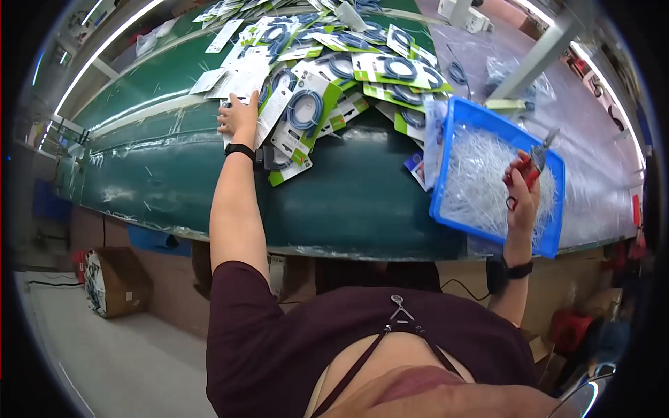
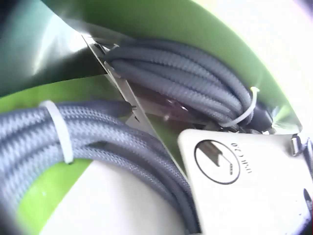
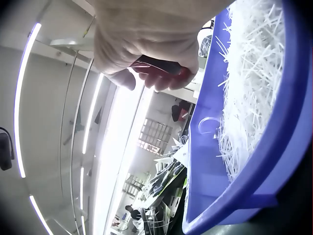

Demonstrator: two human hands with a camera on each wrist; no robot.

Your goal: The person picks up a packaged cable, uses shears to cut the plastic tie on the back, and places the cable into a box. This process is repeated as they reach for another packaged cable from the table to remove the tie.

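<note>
Two hands work well apart at this long green worktop (image 1: 348, 202). Furthest left, the left hand (image 1: 238, 120) is stretched out at arm's length, a black strap at its wrist, and rests on the near edge of a loose heap of cable packs (image 1: 310, 104). Its fingers lie over a white card, but from where I stand I cannot tell whether they pinch it or only press on it. The reach looks to me like a way of getting at the heap without moving from the spot.

Close up, each pack is a glossy green-and-white card holding a coil of grey braided cable (image 2: 186, 78), ridged like rope, with a thin white zip tie (image 2: 58, 129) cinched round the coil (a small white label beside it shows a plug symbol).

Further right, a blue plastic tray (image 1: 446, 182) sits tilted at the worktop's near edge, close to the body. It is heaped with fine white plastic strips (image 1: 481, 177), stiff, straight and tangled like straw.

Over the tray's right side, the right hand (image 1: 523, 195) is curled tight round the red handles of small cutters (image 1: 535, 159), metal tip pointing up and away. Holding them raised there seems a sensible way to have the tool ready while the other hand is out at the heap.
</note>
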